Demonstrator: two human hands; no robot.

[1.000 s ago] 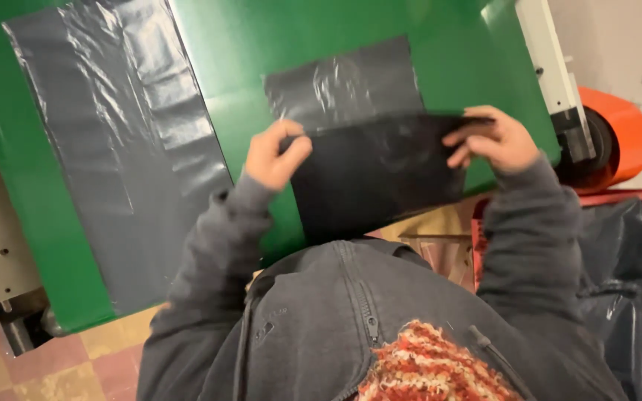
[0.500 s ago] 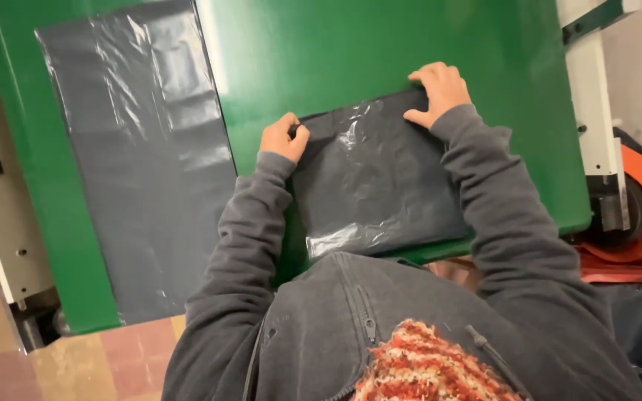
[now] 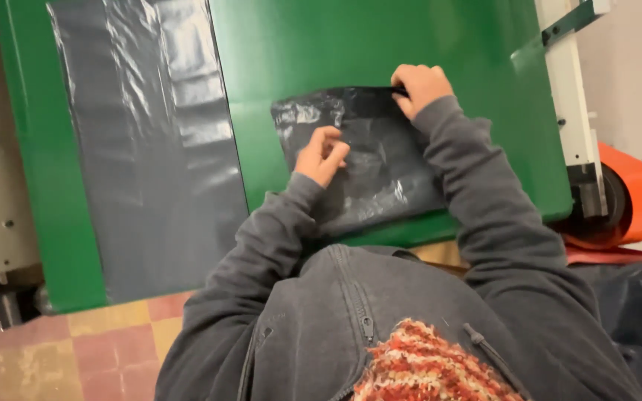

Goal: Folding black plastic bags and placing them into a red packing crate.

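— Green table (image 3: 410, 44) fills my view; what lies on it?

— One small dark plastic bag (image 3: 380, 160) near the front edge, a long dark plastic sheet (image 3: 150, 148) well apart at its left. My right hand (image 3: 419, 85) pinches the bag's far corner; my left hand (image 3: 322, 154) presses its middle, fingers curled, holding nothing.

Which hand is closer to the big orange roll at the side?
The right hand. It pinches the top edge of the small dark plastic bag, on the side toward the orange roll. The left hand rests on the bag's middle, farther from the roll.
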